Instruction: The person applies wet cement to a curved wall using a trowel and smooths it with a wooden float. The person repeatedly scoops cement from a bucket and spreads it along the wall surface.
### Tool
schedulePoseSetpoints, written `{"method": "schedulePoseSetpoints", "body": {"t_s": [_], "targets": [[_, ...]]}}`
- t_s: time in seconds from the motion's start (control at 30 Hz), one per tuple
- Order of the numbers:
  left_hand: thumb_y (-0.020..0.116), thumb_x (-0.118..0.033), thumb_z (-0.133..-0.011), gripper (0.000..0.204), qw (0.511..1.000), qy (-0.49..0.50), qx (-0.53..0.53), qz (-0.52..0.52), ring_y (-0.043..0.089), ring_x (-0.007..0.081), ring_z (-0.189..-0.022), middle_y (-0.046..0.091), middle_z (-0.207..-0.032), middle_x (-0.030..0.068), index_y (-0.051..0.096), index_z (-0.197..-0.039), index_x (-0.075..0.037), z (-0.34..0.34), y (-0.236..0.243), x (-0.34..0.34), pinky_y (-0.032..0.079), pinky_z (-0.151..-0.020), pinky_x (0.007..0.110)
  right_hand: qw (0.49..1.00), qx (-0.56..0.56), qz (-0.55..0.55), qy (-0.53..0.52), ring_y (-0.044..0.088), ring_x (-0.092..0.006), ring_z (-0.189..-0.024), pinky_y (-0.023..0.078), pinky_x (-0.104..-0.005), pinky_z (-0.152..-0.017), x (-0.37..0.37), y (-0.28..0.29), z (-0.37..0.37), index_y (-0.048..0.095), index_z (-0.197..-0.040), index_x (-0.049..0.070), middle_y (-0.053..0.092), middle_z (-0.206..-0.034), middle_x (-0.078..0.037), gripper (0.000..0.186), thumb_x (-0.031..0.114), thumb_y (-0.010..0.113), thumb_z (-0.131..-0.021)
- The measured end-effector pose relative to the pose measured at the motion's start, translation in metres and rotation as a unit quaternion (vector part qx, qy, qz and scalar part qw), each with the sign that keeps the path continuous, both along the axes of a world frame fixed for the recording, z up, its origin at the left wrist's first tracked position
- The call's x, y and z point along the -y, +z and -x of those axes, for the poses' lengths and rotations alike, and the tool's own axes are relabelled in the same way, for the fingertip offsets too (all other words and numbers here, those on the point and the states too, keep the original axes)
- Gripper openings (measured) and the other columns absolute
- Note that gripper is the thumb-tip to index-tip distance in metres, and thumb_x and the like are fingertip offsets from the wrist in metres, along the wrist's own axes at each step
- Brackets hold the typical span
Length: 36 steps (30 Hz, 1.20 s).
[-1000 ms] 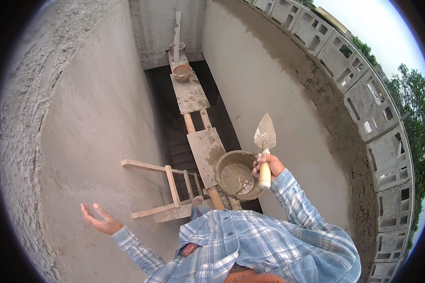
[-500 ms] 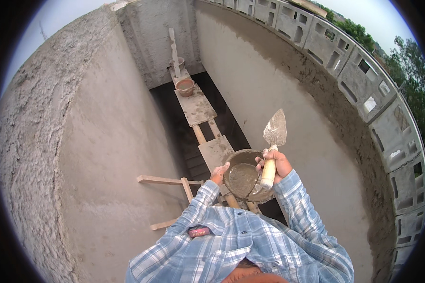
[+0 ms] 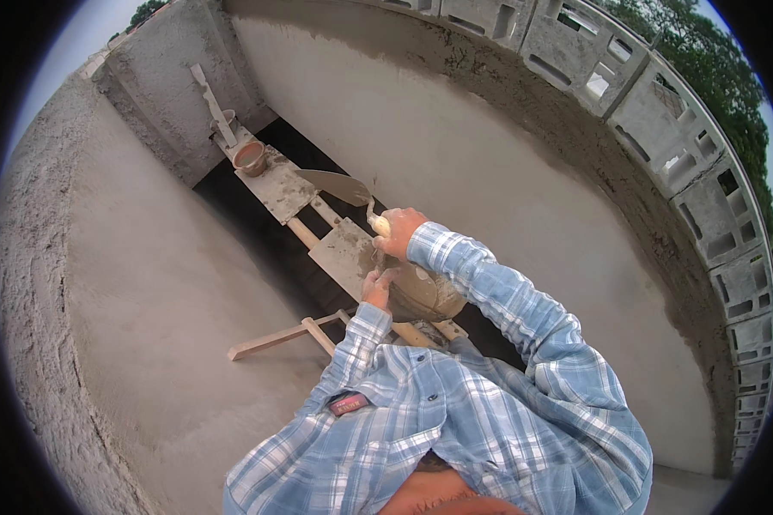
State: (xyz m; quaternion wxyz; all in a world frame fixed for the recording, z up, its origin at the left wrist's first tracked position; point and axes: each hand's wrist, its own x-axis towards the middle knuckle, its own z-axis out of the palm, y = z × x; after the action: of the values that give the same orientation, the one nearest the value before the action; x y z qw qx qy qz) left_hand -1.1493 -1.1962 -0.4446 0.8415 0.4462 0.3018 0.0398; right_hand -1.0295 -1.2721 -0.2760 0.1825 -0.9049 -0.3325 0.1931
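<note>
My right hand (image 3: 401, 232) grips the wooden handle of a trowel (image 3: 339, 185), whose grey blade points left over the planks. My left hand (image 3: 378, 287) holds the rim of a mortar-caked bucket (image 3: 425, 294), which is tilted on its side toward my body. Both hands are over a plank walkway (image 3: 343, 251) smeared with mortar, between two plastered walls. My plaid blue sleeves reach up from the lower edge.
A small brown bowl (image 3: 250, 157) and a long straight board (image 3: 214, 106) lie at the walkway's far end. A wooden frame (image 3: 285, 336) juts toward the left wall (image 3: 163, 292). The right wall (image 3: 507, 172) is topped by hollow concrete blocks (image 3: 661, 120). A dark gap drops below the planks.
My left hand came in from the left wall and took the bucket's rim. The bucket tipped onto its side, and the trowel swung from pointing up to pointing left.
</note>
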Motion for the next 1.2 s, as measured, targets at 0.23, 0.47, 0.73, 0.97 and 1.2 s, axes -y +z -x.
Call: {"method": "schedulePoseSetpoints", "body": {"t_s": [0.23,0.47,0.73,0.97,1.2], "targets": [[0.071,-0.023,-0.094,0.031,0.996,0.069,-0.050,0.019,0.068,0.0223,-0.091,0.068,-0.102,0.0099,0.060,-0.112,0.000,0.001,-0.024,-0.021,0.056,-0.083,0.036,0.997,0.074,-0.010,-0.005,0.062,-0.0392,-0.108,0.050,-0.0480,-0.095,0.120,0.017,-0.002,0.054,-0.129,0.004,0.065,-0.114,-0.022,0.051,0.039,0.059,-0.092],[0.061,-0.047,-0.098,0.052,0.999,0.012,-0.031,-0.043,0.061,0.0148,-0.100,0.065,-0.110,0.0076,0.060,-0.117,0.001,0.002,0.066,-0.019,0.050,-0.087,0.031,0.959,0.080,0.272,0.015,0.067,-0.0336,-0.104,0.056,-0.0438,-0.092,0.161,-0.004,0.012,0.061,-0.126,0.008,0.065,-0.120,-0.014,0.040,0.017,0.066,-0.088],[0.055,-0.045,-0.102,0.055,0.998,-0.002,0.053,-0.026,0.061,0.0194,-0.110,0.062,-0.123,0.0127,0.056,-0.125,0.004,-0.024,0.051,-0.019,0.051,-0.096,0.034,0.972,0.138,0.168,0.089,0.062,-0.0293,-0.113,0.053,-0.0418,-0.096,0.135,-0.059,0.037,0.063,-0.124,0.011,0.059,-0.130,-0.010,0.037,0.010,0.062,-0.088],[0.051,-0.047,-0.103,0.061,0.999,-0.035,0.032,-0.021,0.060,0.0218,-0.114,0.061,-0.125,0.0148,0.051,-0.132,0.007,-0.034,0.064,-0.007,0.051,-0.098,0.036,0.964,0.133,0.232,-0.018,0.065,-0.0305,-0.100,0.056,-0.0434,-0.087,0.176,-0.022,0.016,0.064,-0.125,0.012,0.065,-0.110,-0.011,0.038,0.014,0.063,-0.087],[0.050,-0.049,-0.103,0.061,0.994,-0.054,0.086,0.041,0.061,0.0246,-0.114,0.060,-0.126,0.0153,0.050,-0.132,0.004,-0.038,0.065,0.001,0.053,-0.098,0.041,0.977,-0.038,0.202,-0.052,0.065,-0.0360,-0.105,0.054,-0.0450,-0.093,0.143,-0.020,0.059,0.068,-0.119,0.010,0.069,-0.105,-0.018,0.039,0.020,0.068,-0.081]]}}
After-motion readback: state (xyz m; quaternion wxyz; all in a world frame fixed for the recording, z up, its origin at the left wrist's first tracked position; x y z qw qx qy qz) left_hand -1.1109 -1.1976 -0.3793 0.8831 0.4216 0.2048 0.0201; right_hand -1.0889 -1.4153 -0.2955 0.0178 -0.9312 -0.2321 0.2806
